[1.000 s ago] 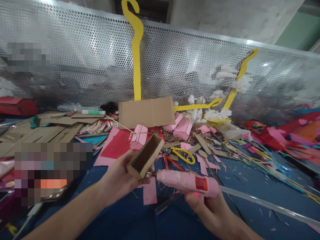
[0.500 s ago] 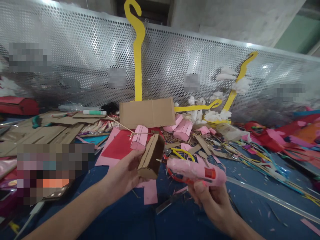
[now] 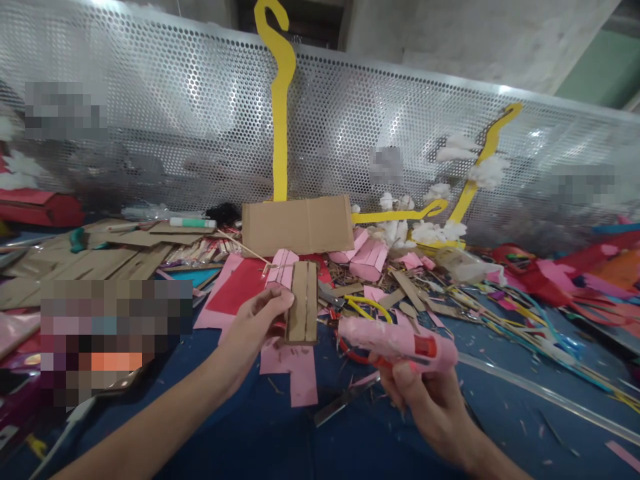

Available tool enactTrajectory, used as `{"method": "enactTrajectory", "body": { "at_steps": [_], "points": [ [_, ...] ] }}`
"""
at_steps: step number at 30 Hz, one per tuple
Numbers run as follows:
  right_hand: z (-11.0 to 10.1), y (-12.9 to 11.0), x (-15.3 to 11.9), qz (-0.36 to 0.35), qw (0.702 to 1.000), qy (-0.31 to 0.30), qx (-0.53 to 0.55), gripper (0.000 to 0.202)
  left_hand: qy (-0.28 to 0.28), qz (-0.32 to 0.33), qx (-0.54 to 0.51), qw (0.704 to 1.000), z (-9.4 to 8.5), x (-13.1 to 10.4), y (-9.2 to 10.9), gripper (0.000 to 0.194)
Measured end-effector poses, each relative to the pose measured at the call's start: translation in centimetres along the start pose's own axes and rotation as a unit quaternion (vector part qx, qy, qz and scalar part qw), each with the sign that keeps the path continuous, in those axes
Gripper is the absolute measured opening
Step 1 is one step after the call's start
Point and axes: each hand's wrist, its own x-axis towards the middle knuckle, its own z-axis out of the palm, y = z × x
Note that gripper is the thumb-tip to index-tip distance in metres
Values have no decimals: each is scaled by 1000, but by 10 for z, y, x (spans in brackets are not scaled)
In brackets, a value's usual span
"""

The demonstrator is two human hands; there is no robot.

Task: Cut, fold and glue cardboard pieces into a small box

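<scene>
My left hand (image 3: 265, 317) grips a small folded cardboard box (image 3: 303, 303) by its left side; its flat face with seams is turned up toward me. In my right hand (image 3: 417, 397) is a pink hot glue gun (image 3: 395, 341), its nozzle pointing left at the box with a small gap between them. A clear glue stick (image 3: 525, 383) runs out to the right behind the gun. Just beyond the box lies a small pink paper box (image 3: 281, 265), partly covered. Scissors with yellow handles (image 3: 369, 308) rest between box and gun.
A brown cardboard panel (image 3: 299, 225) stands at the back below a tall yellow hook shape (image 3: 281, 133). Pink paper scraps (image 3: 303, 380) and a metal blade (image 3: 345, 400) lie in front. Cardboard strips (image 3: 115, 263) are piled left, and a perforated metal screen (image 3: 175, 120) closes off the back.
My left hand has turned the cardboard box, so its open hollow side no longer faces the glue gun and its seamed face shows. The right hand has hardly moved.
</scene>
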Motion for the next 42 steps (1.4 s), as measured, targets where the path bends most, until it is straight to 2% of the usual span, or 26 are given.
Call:
{"method": "enactTrajectory", "body": {
  "at_steps": [5, 8, 12, 15, 17, 20, 25, 27, 31, 35, 38, 42],
  "points": [
    [-3, -5, 7, 26, 998, -61, -14, 38, 30, 21, 45, 998, 0, 0, 2, 32],
    [-3, -7, 12, 37, 998, -47, -21, 42, 31, 42, 51, 997, 2, 1, 2, 36],
    [-2, -8, 20, 62, 998, -4, -32, 48, 21, 54, 41, 997, 0, 5, 1, 31],
    [-3, -5, 27, 103, 994, 23, -26, 56, 11, 20, 3, 1000, -3, 7, 0, 29],
    [-7, 0, 33, 120, 992, 30, -27, 63, 27, -23, -31, 999, -3, 7, 3, 31],
    [-17, 4, 44, 104, 992, 47, -55, 67, 44, -81, -76, 993, -1, 5, 10, 25],
    [-48, 5, 56, 91, 988, 51, -118, 67, 11, -112, -106, 988, 1, 1, 20, 19],
    [-67, 9, 54, 106, 976, 38, -185, 70, 8, -122, -115, 986, -1, 2, 19, 18],
    [-113, 24, 39, 149, 951, 72, -260, 71, -16, -121, -131, 984, -4, 5, 15, 14],
    [-151, 42, 16, 176, 930, 99, -307, 72, -3, -127, -137, 982, 1, 2, 14, 7],
    [-167, 51, -2, 189, 912, 114, -346, 70, 2, -137, -128, 982, 5, -1, 15, 5],
    [-175, 56, -16, 185, 893, 103, -397, 62, -3, -133, -124, 983, 4, 0, 13, 6]
  ]
}}
